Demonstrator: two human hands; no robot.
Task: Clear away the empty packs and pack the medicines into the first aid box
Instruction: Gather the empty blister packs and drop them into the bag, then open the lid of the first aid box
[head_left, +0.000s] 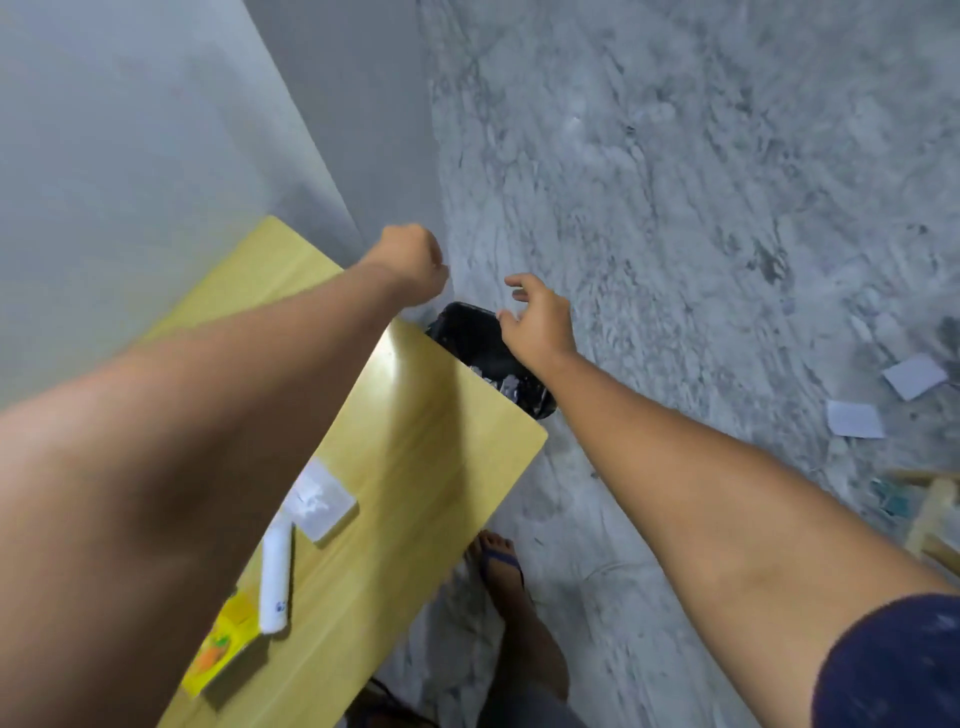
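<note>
Left hand (410, 262) clenched in a fist above the bin (485, 358), whether it grips anything cannot be told, right hand (537, 322) released with fingers spread over the bin, tube (275, 579), sachet (322, 499) and yellow box (221, 647) on table (415, 467), papers (854, 418) on floor (675, 208).

Soft, even indoor light fills the scene — no hard source is visible. A pale glare streak lies on the wooden table (415, 415), next to the broad, blurry shadow cast across it by the left forearm. Motion blur smears the whole frame, most at the near arms and wall. Wide-angle distortion bends the edges — the table's lines curve.
</note>
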